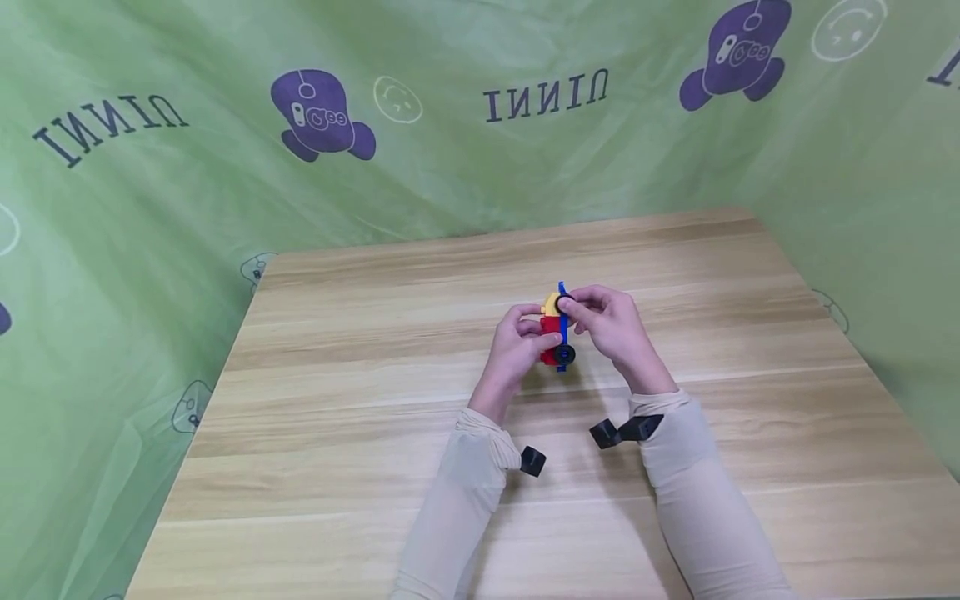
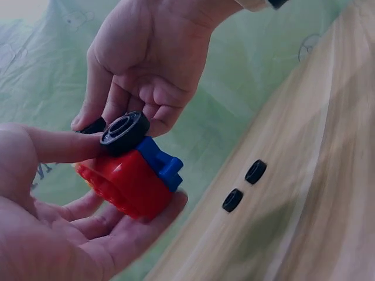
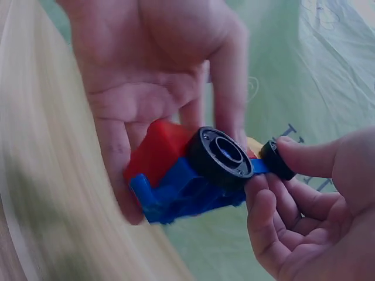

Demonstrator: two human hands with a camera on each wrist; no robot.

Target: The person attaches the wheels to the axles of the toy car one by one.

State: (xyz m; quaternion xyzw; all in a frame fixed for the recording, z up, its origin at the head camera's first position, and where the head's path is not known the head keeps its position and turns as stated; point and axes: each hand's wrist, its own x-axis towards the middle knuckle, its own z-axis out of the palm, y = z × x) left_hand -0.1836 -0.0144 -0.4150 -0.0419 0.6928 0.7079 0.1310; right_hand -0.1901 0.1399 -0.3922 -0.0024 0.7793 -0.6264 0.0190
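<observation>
A toy car [image 1: 551, 330] of building blocks, with a blue base [image 3: 176, 190], a red block [image 2: 132, 181] and a yellow block [image 1: 552, 304], is held above the table between both hands. My left hand [image 1: 517, 344] grips it around the red block, thumb on the wheel side and fingers along the opposite side. One black wheel [image 3: 221, 158] sits on the base near the left thumb. At the car's far end, the thumb of my right hand [image 1: 611, 327] presses on another black wheel [image 3: 277, 160], with the other fingers curled behind it.
Two loose black wheels [image 2: 255, 171] lie on the wooden table [image 1: 337, 375] in the left wrist view; the head view does not show them. A green printed curtain [image 1: 450, 183] hangs behind and beside the table. Black camera mounts [image 1: 532, 461] stick out from both wrists.
</observation>
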